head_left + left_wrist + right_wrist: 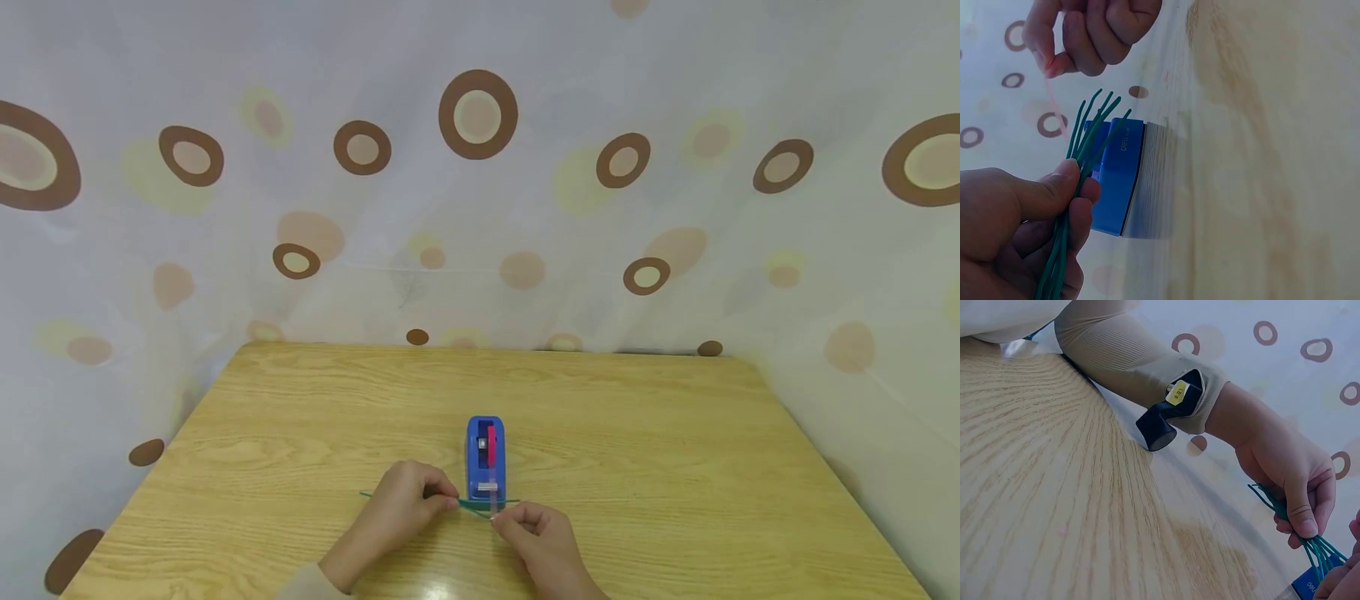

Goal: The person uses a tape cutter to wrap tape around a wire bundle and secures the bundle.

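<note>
My left hand (401,504) grips a bundle of thin green strands (1091,137) between thumb and fingers. Their loose ends fan out past the fingertips in the left wrist view. On the table, just beyond both hands, stands a blue tape dispenser (472,479) with a pink tape roll (492,447) in it. A narrow, pale pink strip of tape (1054,103) runs from the dispenser toward me. My right hand (546,540) pinches the end of this strip. In the head view the strands pass across the dispenser's front end, close to the tape.
The wood-grain table (300,400) reaches back to a light curtain (555,208) with brown ovals, which also hangs along both sides. A black wrist camera (1185,400) is strapped over the left sleeve (1122,362).
</note>
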Available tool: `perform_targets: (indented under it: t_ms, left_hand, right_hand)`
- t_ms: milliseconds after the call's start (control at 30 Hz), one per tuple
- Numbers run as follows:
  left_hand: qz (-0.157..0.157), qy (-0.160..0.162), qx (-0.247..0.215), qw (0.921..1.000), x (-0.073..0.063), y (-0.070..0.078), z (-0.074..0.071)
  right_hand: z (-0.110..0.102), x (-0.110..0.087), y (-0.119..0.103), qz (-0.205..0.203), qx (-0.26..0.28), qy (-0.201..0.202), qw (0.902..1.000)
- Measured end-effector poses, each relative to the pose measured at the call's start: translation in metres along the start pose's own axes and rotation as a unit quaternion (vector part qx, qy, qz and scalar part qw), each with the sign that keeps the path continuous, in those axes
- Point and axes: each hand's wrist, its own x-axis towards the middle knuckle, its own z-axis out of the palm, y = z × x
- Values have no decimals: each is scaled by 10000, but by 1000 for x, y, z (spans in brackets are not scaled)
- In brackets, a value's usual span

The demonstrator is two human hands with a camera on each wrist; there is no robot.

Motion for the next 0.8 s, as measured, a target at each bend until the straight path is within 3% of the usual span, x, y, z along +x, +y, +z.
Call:
perform_targets:
  t_ms: [367, 800]
  left_hand:
    - [60, 11, 68, 10000, 1, 2, 2]
    - [-100, -33, 93, 9999, 3, 6, 3]
  right_hand:
    - [0, 0, 0, 37, 40, -23, 10000]
    - [0, 2, 2, 17, -67, -4, 10000]
